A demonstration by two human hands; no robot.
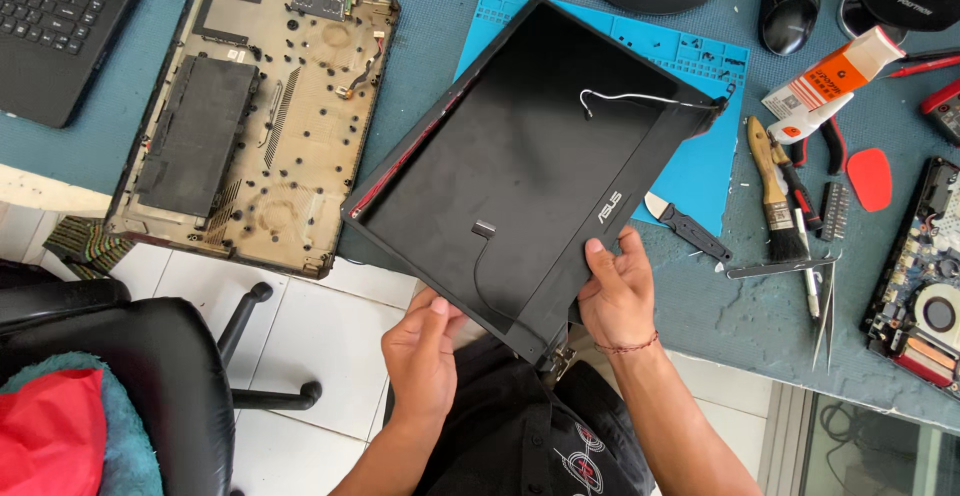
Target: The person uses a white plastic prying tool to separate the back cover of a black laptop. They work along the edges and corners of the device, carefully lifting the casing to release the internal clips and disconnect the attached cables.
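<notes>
Hands of one person grip a black laptop screen lid (520, 156) by its near edge, above the desk's front edge and partly over a blue work mat (700, 171). Left hand (422, 351) is closed on the near-left edge, fingers curled under and thumb on top. Right hand (618, 291) is closed on the near-right edge beside the bezel strip, thumb lying on the upper face, a thin cord bracelet at the wrist. Lid is tilted, inner side up, panel cavity bare. A white cable (630, 98) lies loose in the far part of the cavity and runs to the right hinge corner; a dark cable (482, 256) runs from a small connector toward the near edge.

Left of the lid, a dusty laptop base shell (260, 116) lies inner side up on the grey-blue desk (700, 306), overhanging its front edge. Another laptop's keyboard (60, 16) sits at far left. Right of the mat lie a brush (775, 191), a small knife (690, 226), tweezers (825, 306), an adhesive tube (835, 76), a red pry pick (870, 178) and a circuit board with fan (925, 276). A mouse (788, 6) rests at the far side.
</notes>
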